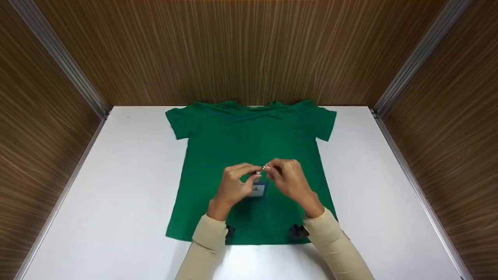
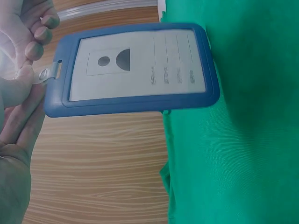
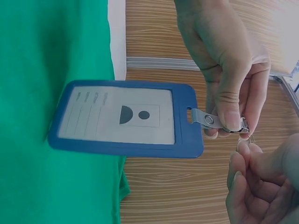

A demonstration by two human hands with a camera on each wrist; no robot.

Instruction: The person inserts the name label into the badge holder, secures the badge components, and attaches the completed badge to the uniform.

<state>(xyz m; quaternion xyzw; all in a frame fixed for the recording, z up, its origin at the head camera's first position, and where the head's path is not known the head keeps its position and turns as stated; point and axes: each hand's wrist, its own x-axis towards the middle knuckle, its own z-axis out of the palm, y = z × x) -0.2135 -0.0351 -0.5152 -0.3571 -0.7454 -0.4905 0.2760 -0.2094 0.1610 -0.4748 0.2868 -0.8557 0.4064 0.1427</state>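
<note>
Left hand [image 1: 233, 186]: thumb and forefinger pinched closed on the metal clip [image 3: 233, 123] at the end of the badge strap [image 3: 205, 119]; remaining fingers curled behind. In the right wrist view the thumb lies flat over the clip, at centre right of the frame.

Right hand [image 1: 290, 179]: fingers curled in close, tips meeting the left hand's at the clip. Head view shows fingertips of both hands together at frame centre; whether the right hand actually grips the clip or only touches it cannot be told. In the right wrist view its fingers [image 3: 252, 172] sit bunched at lower right, just below the clip.

Blue badge holder [image 3: 126, 119]: hangs from the strap, held above the shirt, card with a head-and-shoulders icon and printed lines facing the wrist cameras. In the head view it shows just below the hands, centre of frame.

Pose: both forearms in beige sleeves [image 1: 206, 241] enter from the bottom edge, wrists angled inward, hands raised over the lower middle of the green T-shirt [image 1: 249, 132].

Shirt lies flat on the white table [image 1: 116, 186], collar toward the top of the frame.
</note>
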